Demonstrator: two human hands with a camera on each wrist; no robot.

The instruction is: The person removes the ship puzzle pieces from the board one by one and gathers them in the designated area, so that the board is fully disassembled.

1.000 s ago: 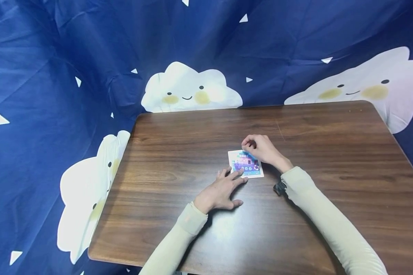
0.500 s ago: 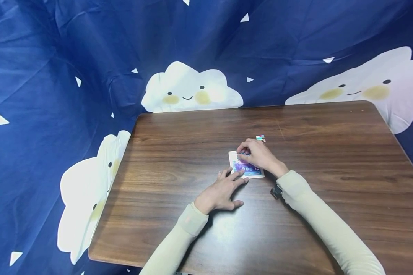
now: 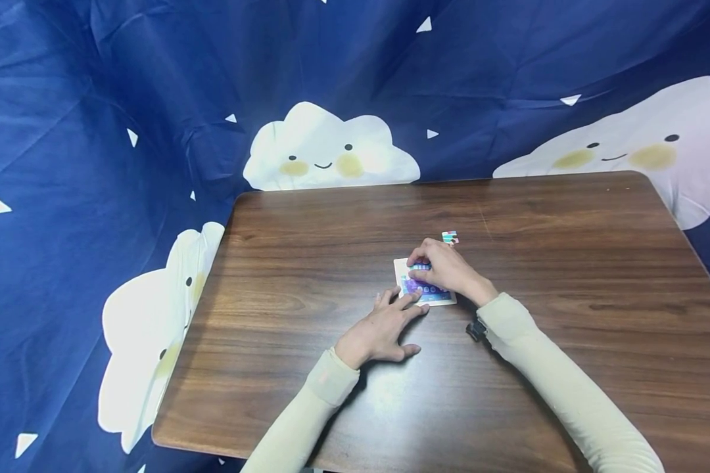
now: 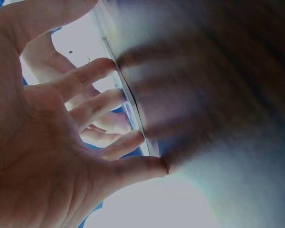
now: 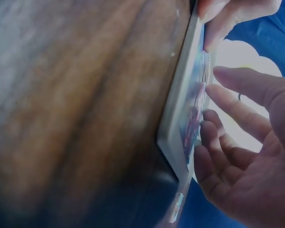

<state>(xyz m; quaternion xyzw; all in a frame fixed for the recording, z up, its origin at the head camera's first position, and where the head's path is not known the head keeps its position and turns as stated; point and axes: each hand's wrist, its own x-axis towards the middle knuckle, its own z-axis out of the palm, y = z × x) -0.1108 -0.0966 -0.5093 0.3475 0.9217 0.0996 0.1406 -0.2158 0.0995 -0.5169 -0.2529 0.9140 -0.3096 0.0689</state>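
A small jigsaw puzzle point(image 3: 414, 285) in a white frame point(image 3: 399, 266), printed in blue and purple, lies flat on the table. My left hand point(image 3: 375, 334) rests spread at its near left edge, with fingertips on the frame. In the left wrist view those fingers are fairly straight along the frame edge point(image 4: 127, 95). Over the puzzle's upper part, my right hand point(image 3: 448, 268) pinches a puzzle piece point(image 3: 421, 267) between thumb and forefinger, the other fingers curled at the puzzle's face. Just beyond that hand lies a loose puzzle piece point(image 3: 450, 237).
The brown wooden table point(image 3: 307, 263) has rounded corners. Behind it and along its left side hangs a blue cloth point(image 3: 171, 98) with smiling clouds. A small black device point(image 3: 476, 330) sits at the right wrist.
My right hand has moved slightly left and toward me over the puzzle, and the loose piece beyond it has come into view. My left hand stays in place.
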